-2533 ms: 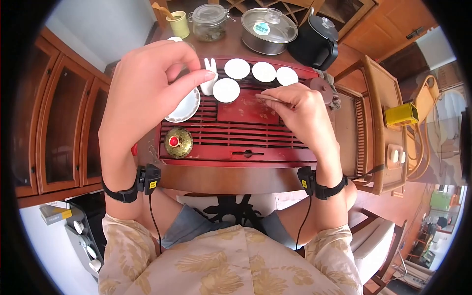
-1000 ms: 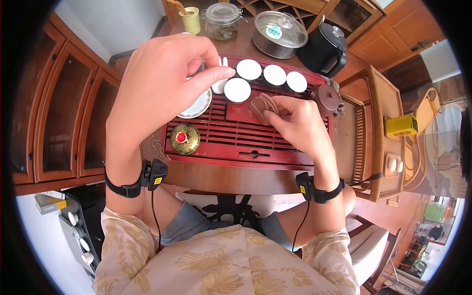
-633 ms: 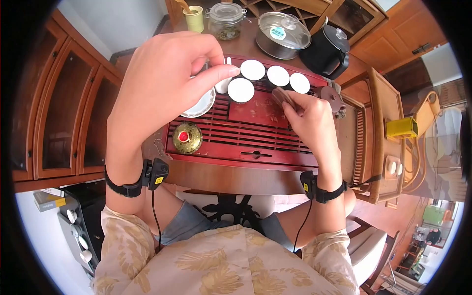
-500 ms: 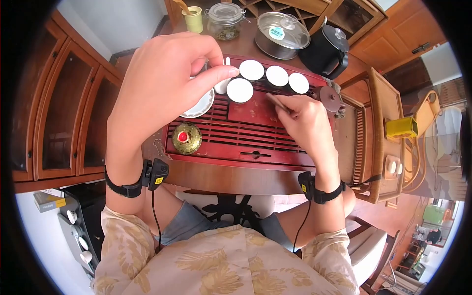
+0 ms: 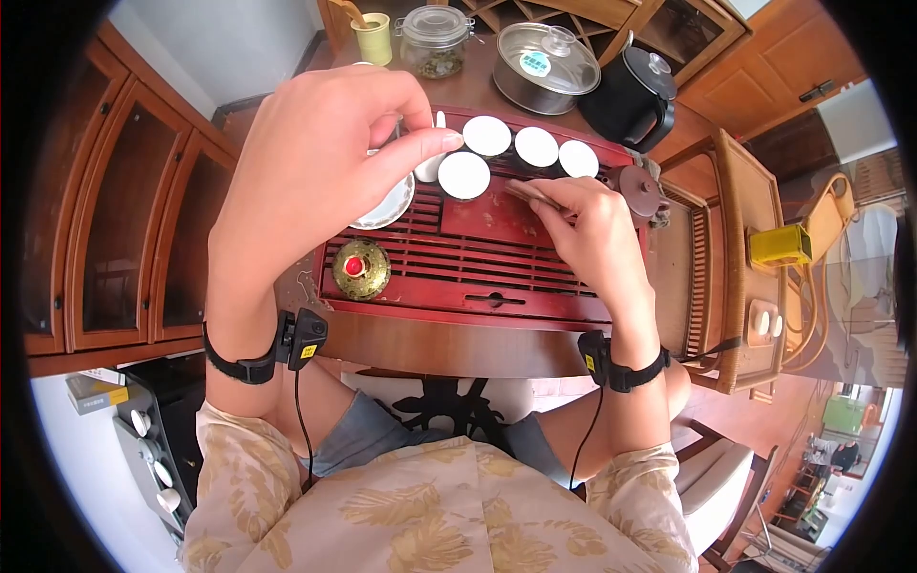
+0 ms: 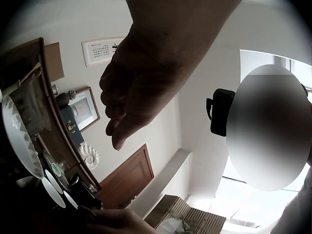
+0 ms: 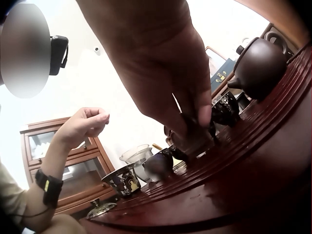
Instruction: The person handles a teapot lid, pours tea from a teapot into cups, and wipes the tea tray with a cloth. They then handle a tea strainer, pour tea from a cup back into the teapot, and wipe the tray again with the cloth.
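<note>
My right hand (image 5: 597, 224) pinches a thin, flat brown piece (image 5: 532, 194) between thumb and fingers, low over the red panel of the tea tray (image 5: 478, 218). In the right wrist view those fingers point down near dark patterned cups (image 7: 226, 108). My left hand (image 5: 320, 153) is raised over the tray's left side, fingers curled and thumb against them, with nothing showing in its grasp. Behind its thumb stands a white pronged object (image 5: 429, 168), partly hidden. Under the left hand is a wide bowl with a patterned rim (image 5: 390, 203). White-lined cups (image 5: 464, 176) stand to the right of it.
A green-gold lid with a red knob (image 5: 361, 271) lies at the tray's front left. A brown teapot (image 5: 642, 191) stands at the right end. Behind the tray are a glass jar (image 5: 434, 45), a lidded steel pot (image 5: 546, 72) and a black kettle (image 5: 626, 95).
The brown piece has been turned and tilted in my right hand, showing its flat face, then its edge. That hand moved slightly left since half a second ago. My left hand keeps its curled pose.
</note>
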Tool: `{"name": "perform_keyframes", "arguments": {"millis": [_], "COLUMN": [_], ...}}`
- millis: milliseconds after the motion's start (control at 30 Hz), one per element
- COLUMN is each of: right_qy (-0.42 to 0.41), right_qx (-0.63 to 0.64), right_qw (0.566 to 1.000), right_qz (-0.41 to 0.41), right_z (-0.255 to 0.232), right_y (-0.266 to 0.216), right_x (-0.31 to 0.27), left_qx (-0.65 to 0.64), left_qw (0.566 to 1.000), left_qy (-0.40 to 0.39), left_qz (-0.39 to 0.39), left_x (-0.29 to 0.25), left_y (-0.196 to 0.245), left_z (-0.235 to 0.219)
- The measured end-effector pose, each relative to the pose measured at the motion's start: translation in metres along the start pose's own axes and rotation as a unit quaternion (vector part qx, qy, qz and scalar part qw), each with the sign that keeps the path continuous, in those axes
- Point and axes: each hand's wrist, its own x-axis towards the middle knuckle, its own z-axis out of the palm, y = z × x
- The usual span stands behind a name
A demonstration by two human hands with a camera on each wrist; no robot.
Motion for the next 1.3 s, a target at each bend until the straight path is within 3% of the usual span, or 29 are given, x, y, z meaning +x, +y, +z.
{"name": "perform_keyframes", "arguments": {"millis": [167, 367, 467, 600, 700, 800, 967, 1067, 1167, 1267, 1300], "right_qy": [-0.016, -0.110, -0.160, -0.054, -0.034, -0.053, -0.115, -0.084, -0.100, -0.149, -0.131], "right_qx": [0.029, 0.101, 0.103, 0.013, -0.002, 0.054, 0.047, 0.042, 0.029, 0.076, 0.052], "right_qw": [0.998, 0.982, 0.980, 0.998, 0.998, 0.992, 0.992, 0.996, 0.994, 0.986, 0.990], "right_qz": [-0.054, -0.111, -0.066, -0.031, -0.057, -0.100, -0.037, -0.012, -0.042, -0.018, -0.032], "right_z": [0.007, -0.010, -0.031, -0.018, -0.003, 0.000, -0.025, -0.024, -0.024, -0.028, -0.025], "right_y": [0.000, 0.006, 0.008, 0.020, 0.010, 0.009, 0.013, 0.015, 0.010, 0.000, 0.003], "right_x": [0.003, 0.002, 0.003, -0.001, 0.000, 0.001, -0.001, -0.005, -0.005, -0.004, -0.004], "left_qx": [0.002, 0.000, 0.005, 0.002, 0.008, 0.013, 0.003, 0.003, 0.008, 0.006, 0.007], "left_qw": [1.000, 1.000, 1.000, 1.000, 1.000, 1.000, 1.000, 1.000, 1.000, 1.000, 1.000], "left_qy": [-0.001, 0.000, 0.004, 0.003, -0.002, -0.003, 0.002, 0.005, -0.003, -0.004, -0.004], "left_qz": [0.001, 0.005, 0.011, 0.002, 0.004, 0.008, 0.007, 0.012, 0.007, 0.011, 0.010], "left_x": [0.000, -0.001, -0.001, 0.000, 0.001, 0.000, -0.001, 0.000, 0.000, 0.000, 0.000], "left_y": [0.000, -0.001, -0.002, 0.000, 0.002, 0.001, -0.001, -0.002, 0.000, 0.001, 0.000], "left_z": [0.000, -0.001, -0.002, -0.003, -0.001, 0.001, -0.001, -0.002, -0.002, 0.000, 0.000]}}
